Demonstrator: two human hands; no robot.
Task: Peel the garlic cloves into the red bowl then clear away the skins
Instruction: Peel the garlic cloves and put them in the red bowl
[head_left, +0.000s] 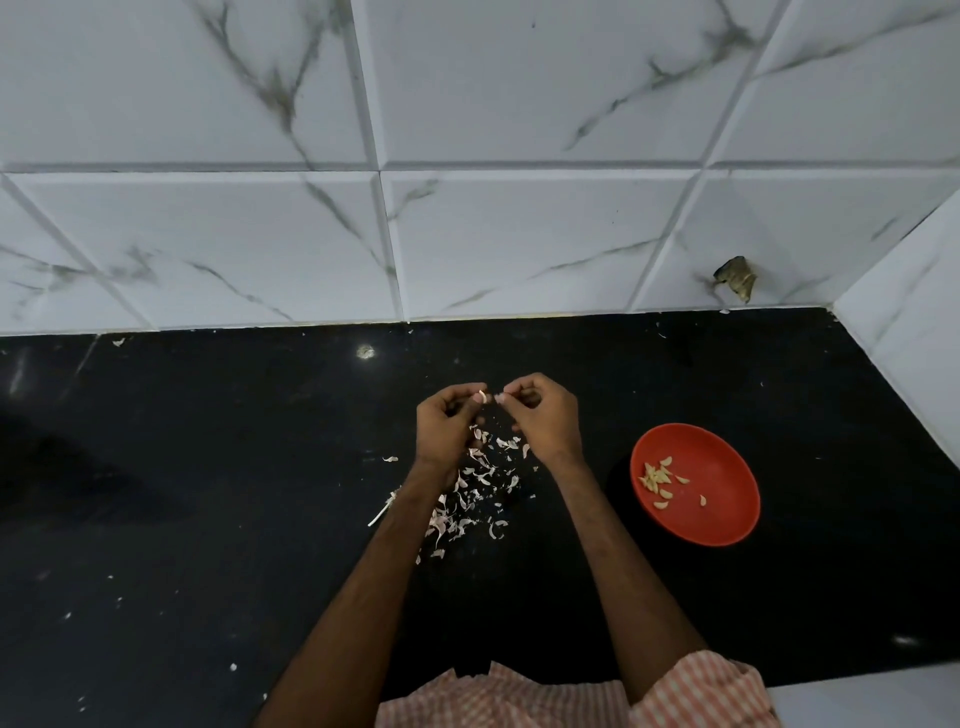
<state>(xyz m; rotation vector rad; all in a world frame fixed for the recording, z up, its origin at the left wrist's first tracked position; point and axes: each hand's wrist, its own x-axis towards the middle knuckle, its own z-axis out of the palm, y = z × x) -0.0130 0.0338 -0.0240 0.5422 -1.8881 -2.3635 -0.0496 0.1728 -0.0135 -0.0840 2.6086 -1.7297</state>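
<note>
My left hand (448, 422) pinches a small garlic clove (483, 397) at its fingertips, held above the black counter. My right hand (544, 414) faces it, fingertips curled and touching the clove's skin from the right. Below and between my wrists lies a scatter of several papery garlic skins (475, 493). The red bowl (722, 514) sits to the right of my right forearm, with several peeled cloves (658, 480) in its left half.
A garlic stem (383, 512) lies left of my left forearm. The black counter (208, 493) runs to a white marble-tiled wall (467, 234) at the back and a side wall (914, 332) on the right. A chipped hole (736, 278) marks the wall.
</note>
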